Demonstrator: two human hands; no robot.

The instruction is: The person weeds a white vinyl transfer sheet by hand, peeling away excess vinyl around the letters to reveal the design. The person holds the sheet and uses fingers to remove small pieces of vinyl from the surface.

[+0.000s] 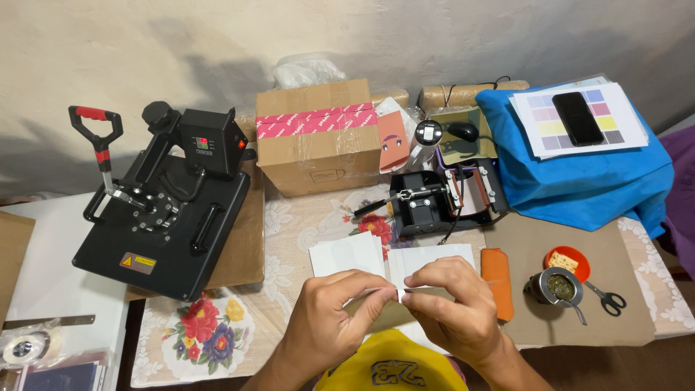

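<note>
My left hand (334, 311) and my right hand (452, 300) meet at the table's near edge, fingertips pinched together on white sheets of paper (347, 255). The sheets fan out behind my fingers, one to the left and one (434, 255) to the right. A yellow garment (391, 362) with a dark printed figure lies just below my hands. An orange cloth strip (496, 279) rests right of my right hand.
A black flat heat press (163, 210) with a red-gripped handle stands at left. A small black mug press (445, 199) sits behind the paper, a taped cardboard box (318, 137) beyond. Blue cloth (579, 174) carries a colour sheet and phone. A cup with spoon (556, 286) and scissors (604, 297) lie right.
</note>
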